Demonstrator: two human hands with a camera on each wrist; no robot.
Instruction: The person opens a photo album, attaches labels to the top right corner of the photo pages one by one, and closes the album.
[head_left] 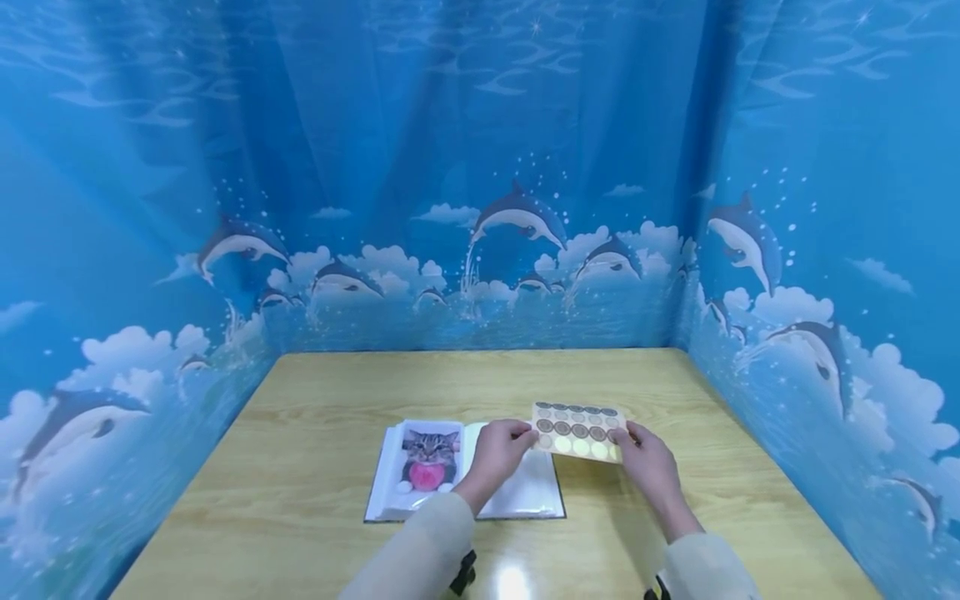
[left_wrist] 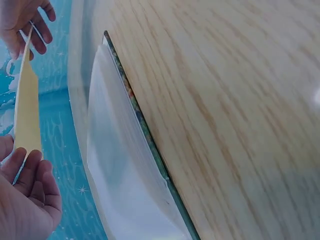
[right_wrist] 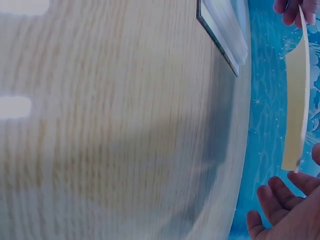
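Observation:
A thin sheet of round stickers (head_left: 576,431), in rows of brown and pale gold, is held up tilted above the table. My left hand (head_left: 491,457) pinches its left end between thumb and fingers. At the opposite end, my right hand (head_left: 652,468) pinches the sheet the same way. Both wrist views show the plain yellowish back of the sheet (left_wrist: 29,112) (right_wrist: 296,100), slightly bent. Below and to the left lies an open album (head_left: 525,497) with clear sleeves. Its left page holds a photo of a cat (head_left: 430,458) with a pink heart; my left arm covers part of the album.
The wood-grain table (head_left: 322,400) extends around the album on all sides. Blue curtains (head_left: 420,125) printed with dolphins and clouds stand along the back and both sides of the table. A bright light reflection shows near the table's front.

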